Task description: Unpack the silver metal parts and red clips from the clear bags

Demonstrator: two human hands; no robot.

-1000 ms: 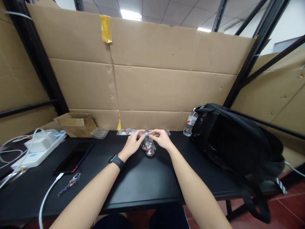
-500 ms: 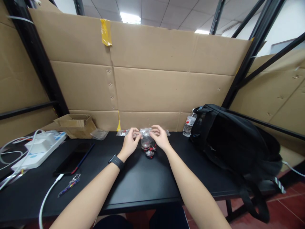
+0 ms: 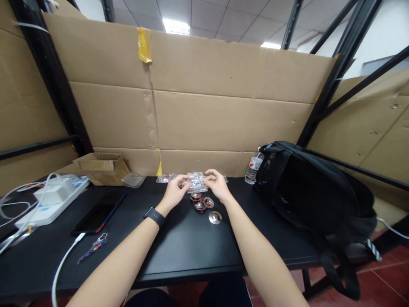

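Both my hands hold a small clear plastic bag (image 3: 196, 182) above the black table (image 3: 179, 238). My left hand (image 3: 174, 192), with a black watch on its wrist, pinches the bag's left side. My right hand (image 3: 217, 184) pinches its right side. Below the bag, several small round silver discs with red and black parts (image 3: 200, 202) lie on the table. One silver disc (image 3: 215, 217) lies apart, nearer to me.
More clear bags of parts (image 3: 166, 178) lie along the cardboard wall. A water bottle (image 3: 253, 167) and a black backpack (image 3: 313, 187) stand at right. At left are a cardboard box (image 3: 102, 166), a phone (image 3: 100, 211), a power strip (image 3: 47, 200), a cable and a key ring (image 3: 94, 247).
The hands have lifted the bag and its discs have dropped out onto the table. One disc has come to rest nearer to me.
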